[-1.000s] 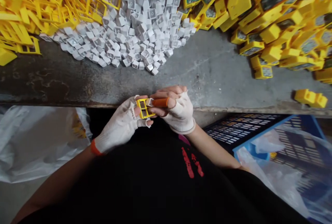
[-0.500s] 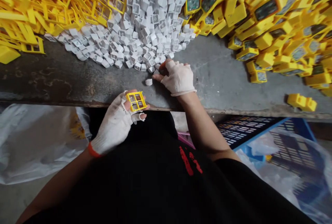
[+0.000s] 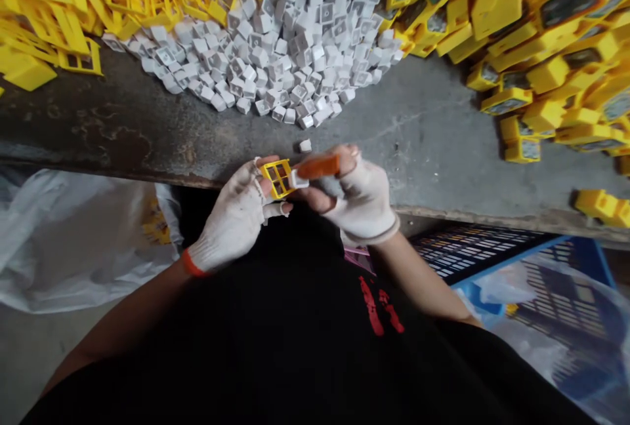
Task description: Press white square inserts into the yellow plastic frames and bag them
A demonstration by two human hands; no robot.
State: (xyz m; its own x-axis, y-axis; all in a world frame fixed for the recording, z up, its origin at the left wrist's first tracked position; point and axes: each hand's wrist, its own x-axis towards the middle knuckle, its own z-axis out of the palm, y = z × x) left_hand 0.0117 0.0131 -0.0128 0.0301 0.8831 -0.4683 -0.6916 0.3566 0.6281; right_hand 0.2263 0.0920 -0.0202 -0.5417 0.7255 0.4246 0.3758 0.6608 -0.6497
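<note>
Yellow housings [image 3: 547, 75] (heaped) adjoin white blocks [image 3: 318, 56].

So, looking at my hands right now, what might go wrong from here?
The white cap is small and seems pinched by the fingertips of the right hand, so it might slip.

The left hand holds the yellow frame around the front edge of the table; if dropped, it could fall off.

A loose cap lies close to the right hand, which might knock it.

Left hand [image 3: 237, 210] with frame [image 3: 278, 180] (yellow)
</note>
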